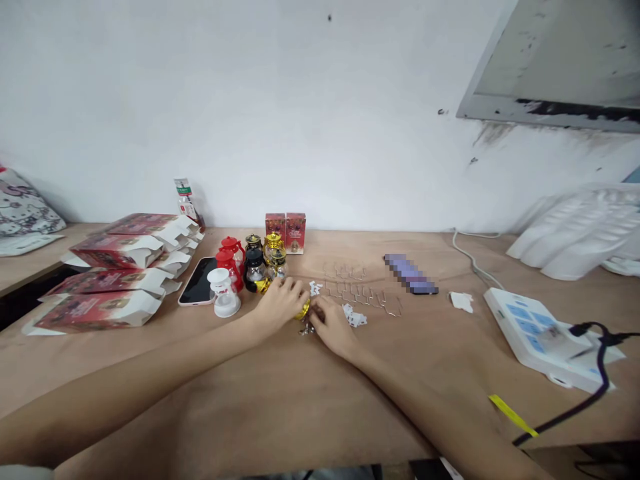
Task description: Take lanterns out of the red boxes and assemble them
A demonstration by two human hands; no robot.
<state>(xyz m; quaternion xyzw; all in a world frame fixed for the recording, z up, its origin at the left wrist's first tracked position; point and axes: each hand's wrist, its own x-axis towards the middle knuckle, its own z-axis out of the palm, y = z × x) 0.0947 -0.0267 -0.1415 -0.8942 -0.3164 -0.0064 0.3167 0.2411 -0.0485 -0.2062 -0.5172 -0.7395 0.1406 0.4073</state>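
On the table [300,400], before a row of toy lanterns [253,263], I hold a small gold lantern [303,311] between both hands. The left hand [280,303] is curled closed on it, and the right hand [335,325] is pressed to its other side (grip hidden, I cannot tell). It looks like light, glossy, brittle plastic, best pinched at the body. My forearms lie low, wrists converging.

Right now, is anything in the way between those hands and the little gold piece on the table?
Nothing visible. The left hand and right hand already touch the gold piece from either side. The small lanterns stand behind the left hand; the white bits lie beyond the right.
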